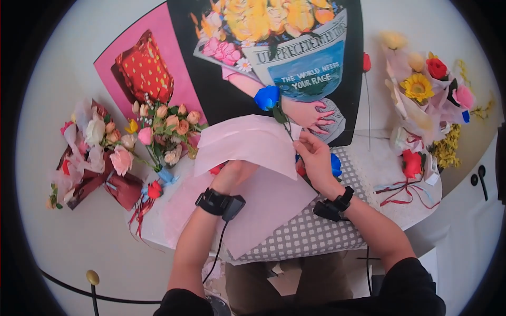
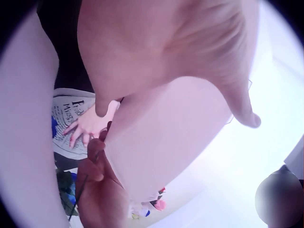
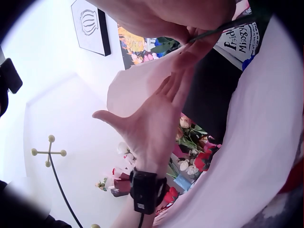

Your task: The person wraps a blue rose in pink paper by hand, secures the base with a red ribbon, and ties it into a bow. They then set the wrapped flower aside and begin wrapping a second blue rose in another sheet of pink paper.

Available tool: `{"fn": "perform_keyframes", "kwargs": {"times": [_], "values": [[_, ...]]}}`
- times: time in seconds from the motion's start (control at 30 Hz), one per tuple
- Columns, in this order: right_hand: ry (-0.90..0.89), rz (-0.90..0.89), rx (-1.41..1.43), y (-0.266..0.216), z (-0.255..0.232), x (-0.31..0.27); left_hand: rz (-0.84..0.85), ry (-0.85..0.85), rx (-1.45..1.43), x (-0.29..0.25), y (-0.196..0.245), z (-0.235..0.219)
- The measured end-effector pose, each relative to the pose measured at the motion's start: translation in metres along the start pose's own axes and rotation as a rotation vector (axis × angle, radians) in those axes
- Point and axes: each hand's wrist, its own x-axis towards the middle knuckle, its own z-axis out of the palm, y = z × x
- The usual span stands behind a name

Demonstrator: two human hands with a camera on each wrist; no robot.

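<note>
My right hand [image 1: 319,160] pinches the stem of a blue rose [image 1: 267,98] between thumb and fingers, right at the edge of a pale pink sheet of wrapping paper [image 1: 242,138]. The bloom stands above that sheet. My left hand [image 1: 240,171] reaches beneath the raised sheet, its fingers hidden in the head view. From the right wrist view, the left hand [image 3: 152,118] shows straight fingers against the paper and a thumb held out to the side. Another pink sheet [image 1: 263,210] lies lower down. Near the right wrist, a second blue flower [image 1: 336,165] shows partly.
A grey cloth with white dots [image 1: 305,237] covers the table's front. Wrapped bouquets stand at left [image 1: 95,134] and right [image 1: 419,89], with a peach rose bunch [image 1: 171,124] between. Behind is a painted board [image 1: 187,63]. Red ribbons [image 1: 406,195] trail at the right edge.
</note>
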Motion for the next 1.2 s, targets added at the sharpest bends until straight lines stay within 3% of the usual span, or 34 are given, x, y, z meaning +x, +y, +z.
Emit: {"fn": "perform_keyframes", "kwargs": {"times": [0.07,0.13,0.17,0.23,0.33,0.57,0.63,0.73,0.83,0.97,1.2], "values": [[-0.04,-0.087,0.042,-0.002,0.004,0.001,0.054,0.029,0.06,0.003,0.012,0.01],[-0.043,-0.085,0.022,-0.009,0.003,-0.002,0.285,0.202,-0.188,0.006,0.021,0.017],[-0.106,-0.029,-0.049,-0.011,0.001,-0.002,0.281,0.193,-0.186,0.009,0.028,0.021],[-0.16,-0.003,-0.09,-0.012,0.003,-0.003,0.296,0.568,-0.17,0.012,0.039,0.028],[-0.169,-0.021,-0.186,-0.008,0.002,-0.001,0.259,0.674,-0.178,0.014,0.037,0.013],[0.09,0.007,-0.064,-0.009,-0.006,0.004,0.234,0.733,-0.14,0.014,0.036,-0.003],[0.072,-0.092,-0.036,-0.015,-0.008,0.006,0.211,0.713,-0.144,0.013,0.038,-0.002],[-0.031,-0.083,0.105,-0.028,-0.008,0.002,0.141,0.665,-0.196,0.011,0.04,-0.003],[-0.072,-0.14,0.012,-0.017,-0.01,0.009,0.115,0.631,-0.176,0.01,0.041,0.004],[-0.124,-0.186,0.109,-0.018,-0.006,0.008,0.097,0.628,-0.175,0.009,0.042,0.007],[-0.219,0.093,0.302,-0.016,0.0,0.004,0.048,0.617,-0.187,0.009,0.039,0.015]]}}
